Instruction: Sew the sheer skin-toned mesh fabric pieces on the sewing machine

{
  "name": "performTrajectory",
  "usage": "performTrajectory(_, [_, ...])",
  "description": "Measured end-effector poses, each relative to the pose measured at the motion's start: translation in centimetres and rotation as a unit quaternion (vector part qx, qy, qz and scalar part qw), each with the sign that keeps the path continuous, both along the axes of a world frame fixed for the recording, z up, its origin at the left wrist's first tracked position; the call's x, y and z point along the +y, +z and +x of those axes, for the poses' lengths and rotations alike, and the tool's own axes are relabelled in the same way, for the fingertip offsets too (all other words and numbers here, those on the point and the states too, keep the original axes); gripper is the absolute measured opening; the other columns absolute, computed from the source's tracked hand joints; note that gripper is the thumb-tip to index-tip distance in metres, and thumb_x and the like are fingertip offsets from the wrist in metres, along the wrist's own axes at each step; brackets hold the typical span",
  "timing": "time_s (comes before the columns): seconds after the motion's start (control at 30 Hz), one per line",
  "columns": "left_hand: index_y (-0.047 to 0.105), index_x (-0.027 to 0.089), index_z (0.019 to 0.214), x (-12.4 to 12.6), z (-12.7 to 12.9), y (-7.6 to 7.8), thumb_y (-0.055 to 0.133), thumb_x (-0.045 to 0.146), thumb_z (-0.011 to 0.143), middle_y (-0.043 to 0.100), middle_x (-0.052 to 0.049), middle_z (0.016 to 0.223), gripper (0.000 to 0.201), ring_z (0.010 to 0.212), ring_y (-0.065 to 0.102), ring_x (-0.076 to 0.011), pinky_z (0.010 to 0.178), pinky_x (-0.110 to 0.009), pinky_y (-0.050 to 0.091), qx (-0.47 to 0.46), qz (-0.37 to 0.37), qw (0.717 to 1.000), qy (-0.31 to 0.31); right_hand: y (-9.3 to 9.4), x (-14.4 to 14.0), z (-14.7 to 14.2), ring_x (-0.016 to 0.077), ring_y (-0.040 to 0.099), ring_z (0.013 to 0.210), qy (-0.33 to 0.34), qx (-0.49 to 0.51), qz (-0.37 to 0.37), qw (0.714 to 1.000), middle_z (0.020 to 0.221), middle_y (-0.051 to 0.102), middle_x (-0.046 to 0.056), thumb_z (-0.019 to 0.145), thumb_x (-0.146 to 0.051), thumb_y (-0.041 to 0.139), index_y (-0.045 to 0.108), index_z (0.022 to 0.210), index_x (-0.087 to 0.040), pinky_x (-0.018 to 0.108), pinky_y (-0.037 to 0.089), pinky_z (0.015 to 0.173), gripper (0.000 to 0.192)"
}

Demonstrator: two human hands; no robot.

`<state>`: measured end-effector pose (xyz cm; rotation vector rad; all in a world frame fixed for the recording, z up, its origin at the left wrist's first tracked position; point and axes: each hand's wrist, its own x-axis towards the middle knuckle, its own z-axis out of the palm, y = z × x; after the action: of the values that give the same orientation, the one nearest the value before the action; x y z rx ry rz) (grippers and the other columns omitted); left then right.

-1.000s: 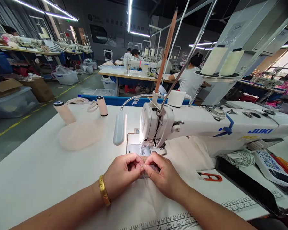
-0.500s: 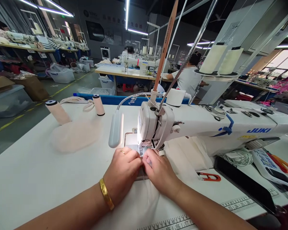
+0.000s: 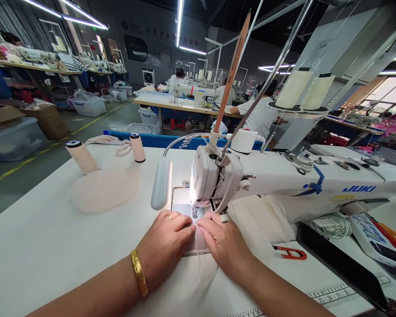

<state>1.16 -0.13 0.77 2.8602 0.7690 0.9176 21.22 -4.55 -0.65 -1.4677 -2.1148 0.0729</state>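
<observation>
Sheer pale fabric (image 3: pixel 200 275) runs from under the presser foot of the white JUKI sewing machine (image 3: pixel 260 169) down over the table edge towards me. On its left side my left hand (image 3: pixel 166 237), with a ring and a gold bangle, is closed with thumb and fingers pinching the fabric. Opposite it my right hand (image 3: pixel 222 240) is closed too, its fingertips pinching the fabric just in front of the needle. The two hands' fingertips nearly meet. More cream fabric (image 3: pixel 262 215) lies under the machine arm, right of the needle.
Two thread spools, one tilted (image 3: pixel 82 157) and one upright (image 3: pixel 137 148), stand at the back left beside a sheer fabric piece (image 3: pixel 105 189). A grey lamp (image 3: pixel 161 184) hangs left of the needle. Orange snips (image 3: pixel 290 252) and a black phone (image 3: pixel 341 264) lie right.
My fingers have flattened and spread slightly along the fabric, and my hands sit a little lower. A fold of fabric now shows between them. The head view has shifted slightly.
</observation>
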Motion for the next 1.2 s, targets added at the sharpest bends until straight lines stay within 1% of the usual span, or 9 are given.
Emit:
performTrajectory(0.47, [0.071,0.019,0.108,0.4,0.0,-0.1,0.041,0.014,0.102,0.077,-0.008,0.113,0.03,0.095,0.07,-0.0262,0.082,-0.044,0.048,0.014,-0.004,1.0,0.014,-0.7,0.7,0.2,0.0267,0.065,0.094,-0.028,-0.033,0.037,0.998,0.106,0.072,0.009,0.095,-0.007,0.052,0.072,0.113,-0.022,0.037,0.054,0.075,0.031])
performTrajectory(0.63, [0.07,0.02,0.104,-0.1,-0.7,0.1,0.06,0.025,0.096,0.076,-0.007,0.116,0.014,0.105,0.068,-0.03,0.091,-0.049,0.046,0.047,-0.054,0.997,0.024,-0.1,-0.1,0.6,0.028,0.065,0.099,-0.008,-0.042,0.022,0.999,0.118,0.071,0.011,0.098,-0.008,0.051,0.071,0.107,-0.021,0.04,0.055,0.081,0.026])
performTrajectory(0.73, [0.069,0.022,0.104,-1.2,-1.5,0.8,0.081,0.059,0.076,0.072,-0.009,0.123,0.048,0.113,0.063,-0.0353,0.096,-0.053,0.044,0.064,-0.097,0.993,0.008,1.5,-1.2,1.3,0.0307,0.064,0.108,0.053,-0.032,-0.001,0.998,0.127,0.069,0.012,0.1,-0.024,0.062,0.069,0.112,-0.02,0.044,0.055,0.088,0.014])
performTrajectory(0.8, [0.068,0.022,0.104,-2.0,-1.9,1.1,0.086,0.067,0.064,0.069,-0.009,0.126,0.063,0.118,0.061,-0.0375,0.099,-0.054,0.043,0.075,-0.114,0.991,-0.013,2.6,-1.8,1.7,0.0312,0.062,0.113,0.115,-0.024,-0.044,0.992,0.127,0.069,0.01,0.093,-0.04,0.076,0.066,0.117,-0.022,0.045,0.053,0.093,0.031])
performTrajectory(0.9, [0.062,0.021,0.092,-2.3,-1.9,1.0,0.07,0.028,0.087,0.07,-0.006,0.119,0.011,0.111,0.063,-0.0281,0.099,-0.047,0.045,0.059,-0.113,0.991,-0.028,3.5,-1.9,1.9,0.0273,0.062,0.109,0.163,-0.023,-0.097,0.982,0.116,0.071,0.005,0.094,-0.038,0.076,0.065,0.107,-0.024,0.041,0.051,0.093,0.022])
performTrajectory(0.97, [0.055,0.021,0.083,-1.8,-1.5,0.5,0.047,0.003,0.089,0.069,-0.004,0.099,0.021,0.09,0.064,-0.0201,0.085,-0.036,0.049,0.028,-0.105,0.994,-0.016,3.4,-1.7,1.7,0.0245,0.062,0.102,0.166,-0.01,-0.094,0.982,0.105,0.071,0.004,0.103,-0.025,0.061,0.064,0.1,-0.023,0.039,0.049,0.089,0.004])
performTrajectory(1.03, [0.049,0.022,0.079,-1.0,-0.9,0.1,0.038,-0.001,0.086,0.062,-0.002,0.08,0.026,0.072,0.056,-0.0184,0.067,-0.03,0.046,-0.004,-0.103,0.995,0.001,2.9,-1.3,1.5,0.0223,0.063,0.095,0.164,0.02,-0.079,0.983,0.098,0.071,0.004,0.106,-0.018,0.049,0.062,0.097,-0.023,0.037,0.048,0.084,0.017])
performTrajectory(1.1, [0.048,0.022,0.081,-0.2,-0.3,-0.1,0.038,0.003,0.084,0.059,-0.001,0.075,0.022,0.067,0.054,-0.0187,0.06,-0.029,0.044,-0.031,-0.129,0.991,0.013,2.4,-1.0,1.3,0.0204,0.062,0.086,0.144,0.061,-0.066,0.985,0.092,0.07,0.003,0.108,-0.02,0.044,0.061,0.096,-0.022,0.035,0.047,0.08,0.021])
performTrajectory(1.2, [0.055,0.021,0.094,0.6,0.5,0.0,0.043,0.007,0.079,0.064,-0.002,0.085,0.024,0.076,0.06,-0.02,0.068,-0.03,0.049,-0.042,-0.188,0.981,0.024,2.3,-0.8,0.9,0.0185,0.06,0.077,0.08,0.112,-0.063,0.988,0.082,0.068,0.0,0.109,-0.025,0.042,0.061,0.092,-0.023,0.031,0.045,0.073,0.025])
